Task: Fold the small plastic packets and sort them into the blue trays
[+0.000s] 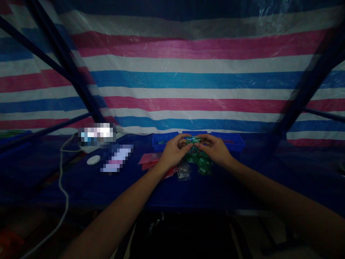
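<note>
Both my hands meet over the middle of a dark blue table (88,183). My left hand (174,151) and my right hand (214,148) pinch together a small clear packet of green pieces (192,140), fingers closed on it from either side. Below the hands lies a pile of green packets (201,162). A small clear bag (184,172) with dark bits rests in front of the pile. Pink and red packets (149,160) lie by my left wrist.
Blue plastic trays (161,139) stand behind the hands, against a striped pink, white and blue tarp (188,82). A white round object (93,160) and a white cable (62,180) lie at the left. Dark frame poles (67,61) cross both sides.
</note>
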`<action>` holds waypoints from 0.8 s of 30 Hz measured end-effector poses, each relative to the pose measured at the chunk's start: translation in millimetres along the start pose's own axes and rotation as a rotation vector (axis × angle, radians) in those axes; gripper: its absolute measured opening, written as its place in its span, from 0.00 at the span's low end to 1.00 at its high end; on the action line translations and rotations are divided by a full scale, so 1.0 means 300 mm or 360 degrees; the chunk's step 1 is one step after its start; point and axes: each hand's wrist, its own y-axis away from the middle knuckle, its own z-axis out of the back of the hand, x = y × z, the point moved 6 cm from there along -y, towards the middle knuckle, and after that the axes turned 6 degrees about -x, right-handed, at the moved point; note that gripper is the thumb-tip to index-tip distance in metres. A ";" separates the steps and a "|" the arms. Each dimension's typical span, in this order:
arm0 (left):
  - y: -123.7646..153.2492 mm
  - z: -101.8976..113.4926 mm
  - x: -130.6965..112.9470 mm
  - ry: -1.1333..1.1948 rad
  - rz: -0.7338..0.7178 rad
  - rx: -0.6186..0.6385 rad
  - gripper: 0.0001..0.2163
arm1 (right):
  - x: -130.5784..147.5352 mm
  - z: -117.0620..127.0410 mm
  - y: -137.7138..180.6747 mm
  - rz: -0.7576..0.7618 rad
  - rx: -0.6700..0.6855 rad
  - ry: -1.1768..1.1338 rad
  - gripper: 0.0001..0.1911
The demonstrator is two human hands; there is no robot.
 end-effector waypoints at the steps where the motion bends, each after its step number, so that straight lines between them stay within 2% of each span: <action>1: 0.000 0.003 -0.001 -0.0012 -0.0006 -0.0023 0.16 | -0.003 0.002 0.000 -0.0026 -0.0014 -0.0004 0.20; 4: -0.009 0.024 -0.013 -0.0086 -0.0075 -0.0111 0.10 | 0.001 0.015 -0.003 0.0024 -0.0055 0.0033 0.17; 7: -0.017 0.042 -0.041 -0.0268 -0.0224 -0.0123 0.05 | 0.027 0.029 -0.008 0.0280 -0.0055 0.0184 0.10; 9: -0.019 0.052 -0.053 -0.0386 -0.0301 -0.0138 0.05 | 0.036 0.038 -0.011 0.0395 -0.0072 0.0295 0.08; 18: -0.003 0.043 -0.050 -0.0634 -0.0364 -0.0131 0.09 | 0.012 0.049 -0.016 0.0362 -0.0154 0.0384 0.07; 24: -0.002 0.024 -0.045 -0.0618 -0.0308 -0.0031 0.07 | 0.028 0.060 -0.015 0.0370 -0.0185 0.0472 0.09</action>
